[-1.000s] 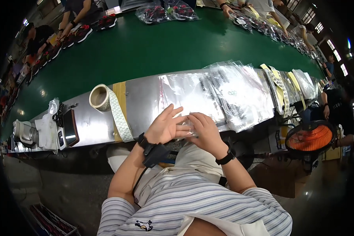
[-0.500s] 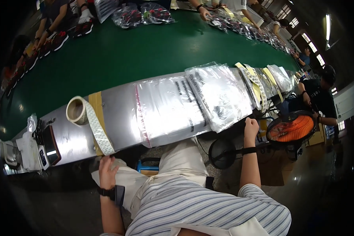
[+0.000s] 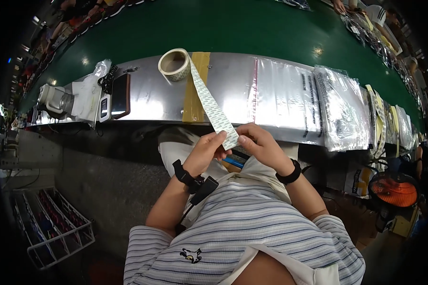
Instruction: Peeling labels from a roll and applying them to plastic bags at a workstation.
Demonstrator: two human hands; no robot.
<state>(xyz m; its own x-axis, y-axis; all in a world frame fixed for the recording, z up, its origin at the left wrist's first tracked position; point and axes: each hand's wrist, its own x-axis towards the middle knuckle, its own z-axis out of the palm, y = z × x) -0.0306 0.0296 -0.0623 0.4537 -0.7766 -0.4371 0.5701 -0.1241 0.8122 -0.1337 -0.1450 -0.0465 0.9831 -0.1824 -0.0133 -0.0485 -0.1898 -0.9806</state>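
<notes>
A roll of stickers (image 3: pixel 175 66) rests on the metal worktop (image 3: pixel 147 90), near the far edge. From it a long pale strip of stickers (image 3: pixel 208 102) with small greenish print runs toward me, past the near edge. My left hand (image 3: pixel 207 151) pinches the left side of the strip's end, thumb on top. On the right side of that same end, my right hand (image 3: pixel 265 148) closes thumb and forefinger on it. Both hands are in front of my lap, and their remaining fingers are partly hidden.
Yellow tape (image 3: pixel 195 88) crosses the worktop. Clear plastic bags (image 3: pixel 283 102) and a thicker bag stack (image 3: pixel 343 109) lie to the right; a phone (image 3: pixel 121 96) lies left. Beyond is a green table (image 3: pixel 252 31). A fan (image 3: pixel 393 189) stands right, a wire rack (image 3: pixel 57 228) lower left.
My right hand has come in from the far right to the strip's end. My left hand has risen and taken hold of it too. The view has swung left.
</notes>
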